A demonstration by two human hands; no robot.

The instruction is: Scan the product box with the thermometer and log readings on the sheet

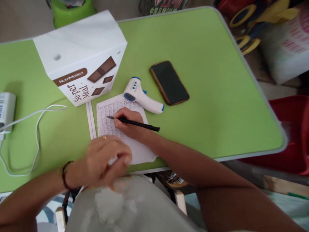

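Over the upper part of a densely handwritten sheet (140, 152), the right hand (129, 129) is clamped on a black pen (137, 123), its tip pointing left above the script; whether it touches the paper cannot be told. Nearer the body, the left hand (107, 158) curls loosely over the sheet's lower left, blurred, so whether thumb and fingers meet cannot be told; it wears a ring (104, 137) and a dark bracelet (64, 175). Just beyond the right hand, a white-and-blue infrared thermometer (142, 98) overlaps the sheet's upper edge. Farther right lies a smartphone (170, 83) in a brown case, screen dark. A white NutriMotion box (82, 48) stands to the upper left, and a white cable (37, 135) loops across the green table (217, 96) at far left.
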